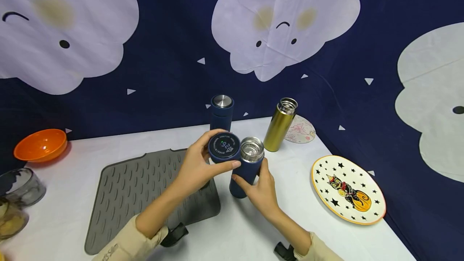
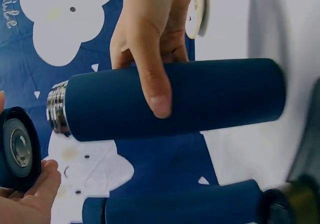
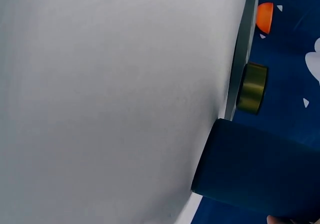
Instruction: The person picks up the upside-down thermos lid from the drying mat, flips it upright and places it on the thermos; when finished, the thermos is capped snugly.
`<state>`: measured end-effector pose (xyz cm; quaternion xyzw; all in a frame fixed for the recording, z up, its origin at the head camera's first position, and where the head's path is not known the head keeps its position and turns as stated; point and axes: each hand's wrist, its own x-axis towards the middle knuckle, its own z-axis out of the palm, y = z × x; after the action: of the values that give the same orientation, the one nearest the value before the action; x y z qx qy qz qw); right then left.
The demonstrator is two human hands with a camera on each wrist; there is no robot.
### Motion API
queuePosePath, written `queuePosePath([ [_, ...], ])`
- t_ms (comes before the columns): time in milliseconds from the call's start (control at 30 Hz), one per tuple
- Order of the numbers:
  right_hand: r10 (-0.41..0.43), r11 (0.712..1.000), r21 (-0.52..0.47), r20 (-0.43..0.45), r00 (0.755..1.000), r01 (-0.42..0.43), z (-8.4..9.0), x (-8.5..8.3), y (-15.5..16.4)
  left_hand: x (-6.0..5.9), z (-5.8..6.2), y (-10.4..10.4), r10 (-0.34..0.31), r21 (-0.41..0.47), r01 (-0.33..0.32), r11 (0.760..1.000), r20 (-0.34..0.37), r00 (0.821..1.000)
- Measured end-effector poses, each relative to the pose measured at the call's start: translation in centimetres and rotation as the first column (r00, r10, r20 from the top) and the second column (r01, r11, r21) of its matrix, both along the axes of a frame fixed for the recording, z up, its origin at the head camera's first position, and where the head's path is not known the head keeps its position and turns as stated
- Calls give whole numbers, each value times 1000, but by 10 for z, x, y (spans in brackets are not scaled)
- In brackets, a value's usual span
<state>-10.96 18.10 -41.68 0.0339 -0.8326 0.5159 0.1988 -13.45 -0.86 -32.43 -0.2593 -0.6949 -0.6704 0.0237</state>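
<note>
Fingers of the left hand [image 1: 197, 164] clamp a blue lid [image 1: 224, 146] in the head view; fingers of the right hand [image 1: 262, 193] clamp an uncapped blue bottle [image 1: 246, 174], its mouth just beside the lid, near the right edge of the grey mat [image 1: 123, 196]. At the rear edge of the worktop [image 1: 65, 196] stands a blue flask [image 1: 221, 119]; a gold bottle [image 1: 278, 130] stands near the right rear corner. Left wrist view: lid underside faces the bottle mouth, apart. Right wrist view: bottle base near a gold cap [image 3: 252, 88]; finger state cannot be determined.
</note>
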Motion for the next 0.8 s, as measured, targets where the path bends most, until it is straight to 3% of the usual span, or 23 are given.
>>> queuePosePath([
  [167, 15, 1000, 21, -19, 1000, -15, -1, 1, 1, -16, 8, 31, -57, 16, 57, 998, 5, 998],
  [333, 26, 999, 46, -41, 999, -24, -2, 1, 2, -22, 2, 50, -67, -8, 67, 998, -19, 998],
  [800, 36, 996, 90, -98, 995, -27, -3, 1, 3, -22, -13, 58, -16, -97, 4, 995, -114, 993],
])
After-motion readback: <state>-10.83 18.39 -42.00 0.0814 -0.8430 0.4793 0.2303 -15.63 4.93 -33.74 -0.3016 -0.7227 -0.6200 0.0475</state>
